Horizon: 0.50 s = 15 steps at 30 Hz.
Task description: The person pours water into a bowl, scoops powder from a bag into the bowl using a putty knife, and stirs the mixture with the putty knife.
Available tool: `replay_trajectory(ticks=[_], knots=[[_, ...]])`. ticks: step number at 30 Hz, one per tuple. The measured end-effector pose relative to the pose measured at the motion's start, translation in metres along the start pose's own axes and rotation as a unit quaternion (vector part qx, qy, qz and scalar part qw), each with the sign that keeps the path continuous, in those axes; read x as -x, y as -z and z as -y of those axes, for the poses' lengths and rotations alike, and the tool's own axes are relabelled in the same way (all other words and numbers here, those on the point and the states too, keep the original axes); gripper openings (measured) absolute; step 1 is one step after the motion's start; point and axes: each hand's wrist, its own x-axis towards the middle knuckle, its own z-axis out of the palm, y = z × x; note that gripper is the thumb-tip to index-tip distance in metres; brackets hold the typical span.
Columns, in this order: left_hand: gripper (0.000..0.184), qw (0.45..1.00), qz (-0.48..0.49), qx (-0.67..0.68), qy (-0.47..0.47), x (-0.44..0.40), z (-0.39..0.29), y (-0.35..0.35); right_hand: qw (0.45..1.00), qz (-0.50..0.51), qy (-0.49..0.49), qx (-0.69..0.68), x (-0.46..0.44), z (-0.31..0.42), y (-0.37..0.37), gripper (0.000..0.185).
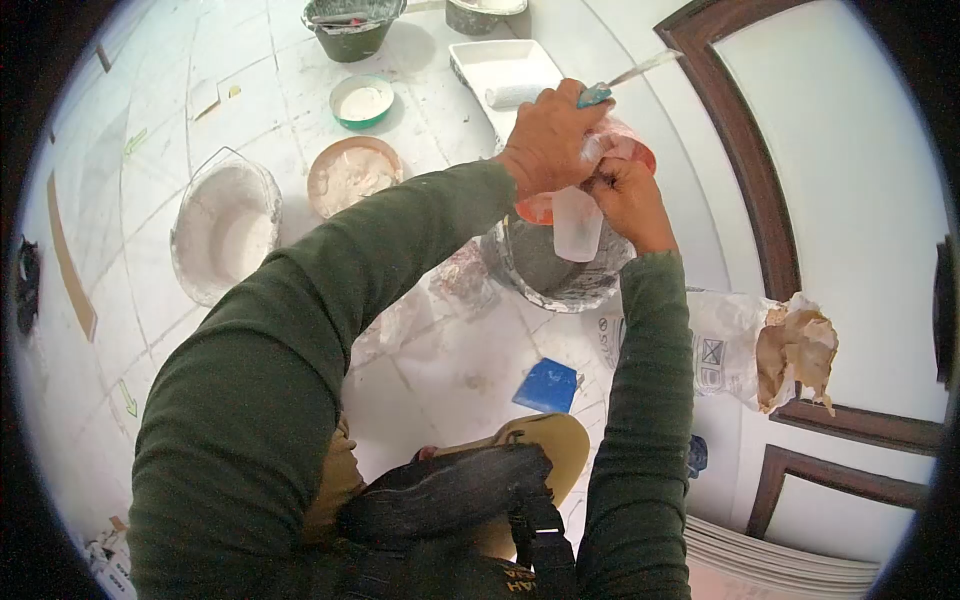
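My left hand (pixel 550 140) is closed around the teal handle of a thin-bladed tool (pixel 640 68), perhaps a putty knife, whose blade points up and right. Beside it, the curled fingers of my right hand (pixel 638 205) grip a translucent plastic cup (pixel 578 228). An orange-red bowl (pixel 645 152) smeared with white shows behind and between both hands; its middle is hidden. Beneath them stands a black bucket (pixel 530 265) with a grey inside and a splattered rim.
A paint tray (pixel 470 75) holds a roller (pixel 522 94). Left are a white-coated bucket (pixel 185 250), a brown bowl of pale paste (pixel 325 180) and a green-rimmed bowl (pixel 345 118). A blue scraper (pixel 545 386) lies nearer me; a torn paper bag (pixel 735 350) is right.
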Motion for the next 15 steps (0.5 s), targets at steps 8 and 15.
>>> replay_trajectory(ticks=[8, 15], knots=[[0.048, 0.993, -0.005, 0.0, -0.122, 0.002, -0.006, 0.005, 0.997, -0.076, -0.023, -0.014, 0.037, -0.025, -0.001, 0.022], [0.056, 0.987, -0.031, -0.007, -0.158, -0.004, -0.003, 0.013, 0.975, -0.178, -0.06, -0.116, 0.085, -0.062, -0.029, 0.017]])
